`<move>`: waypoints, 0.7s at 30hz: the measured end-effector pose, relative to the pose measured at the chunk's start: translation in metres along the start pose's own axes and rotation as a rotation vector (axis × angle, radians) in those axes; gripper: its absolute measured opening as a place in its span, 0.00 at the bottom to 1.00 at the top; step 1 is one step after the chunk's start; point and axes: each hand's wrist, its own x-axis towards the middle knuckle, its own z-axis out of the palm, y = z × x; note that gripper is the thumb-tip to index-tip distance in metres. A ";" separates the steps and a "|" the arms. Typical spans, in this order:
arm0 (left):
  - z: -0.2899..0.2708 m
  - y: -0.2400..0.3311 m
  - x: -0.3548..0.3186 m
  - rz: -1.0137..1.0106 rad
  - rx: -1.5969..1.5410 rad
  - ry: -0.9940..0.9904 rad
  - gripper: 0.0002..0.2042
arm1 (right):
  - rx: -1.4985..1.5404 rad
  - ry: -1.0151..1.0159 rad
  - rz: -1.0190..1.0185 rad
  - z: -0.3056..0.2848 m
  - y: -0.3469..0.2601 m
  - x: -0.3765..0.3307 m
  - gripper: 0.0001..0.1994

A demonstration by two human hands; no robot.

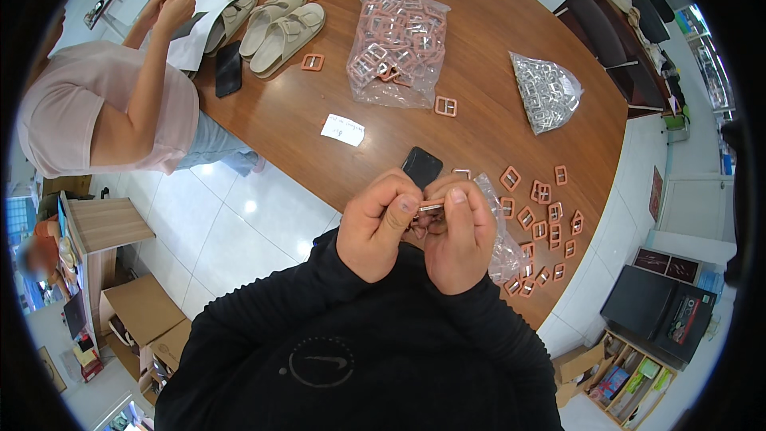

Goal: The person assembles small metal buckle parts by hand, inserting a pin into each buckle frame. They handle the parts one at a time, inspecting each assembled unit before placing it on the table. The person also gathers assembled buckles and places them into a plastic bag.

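Close to my chest, at the table's near edge, my left hand (377, 223) and my right hand (460, 235) pinch a small orange-brown buckle (432, 207) between thumbs and fingers. A silvery metal part shows along it; the fingers cover most of the rest. Just beyond the hands lies a black phone (422, 166). To the right of my right hand, several loose orange-brown square buckles (540, 192) are scattered, some beside a crumpled clear plastic bag (501, 243).
A clear bag of orange-brown buckles (399, 48) and a bag of silver metal buckles (546, 92) lie on the wooden table (479, 24). A white paper slip (343, 129) is nearer. Beige sandals (289, 38) and another phone (228, 69) sit by a person in pink (112, 104) at left.
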 end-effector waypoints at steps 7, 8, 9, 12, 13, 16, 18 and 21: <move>-0.003 -0.003 -0.001 0.101 0.090 0.016 0.13 | -0.060 -0.154 0.003 -0.009 -0.004 0.012 0.13; -0.006 -0.003 -0.001 0.118 0.103 0.010 0.11 | -0.053 -0.184 0.031 -0.011 -0.007 0.014 0.12; -0.008 -0.004 0.000 0.126 0.059 -0.022 0.10 | -0.047 -0.213 0.060 -0.011 -0.009 0.015 0.12; -0.013 -0.007 0.002 0.190 0.054 -0.107 0.07 | -0.145 -0.143 0.085 -0.012 -0.013 0.014 0.10; -0.015 -0.008 0.003 0.241 0.142 -0.120 0.06 | -0.148 -0.106 0.054 -0.012 -0.012 0.016 0.09; -0.016 -0.011 -0.001 0.169 0.033 -0.086 0.06 | -0.105 -0.083 0.020 -0.014 -0.008 0.020 0.11; -0.019 -0.012 -0.001 0.103 -0.071 -0.068 0.06 | -0.051 -0.088 0.106 -0.019 -0.008 0.015 0.12; -0.024 -0.016 0.001 0.071 -0.157 -0.041 0.08 | -0.172 -0.145 -0.030 -0.021 -0.002 0.013 0.11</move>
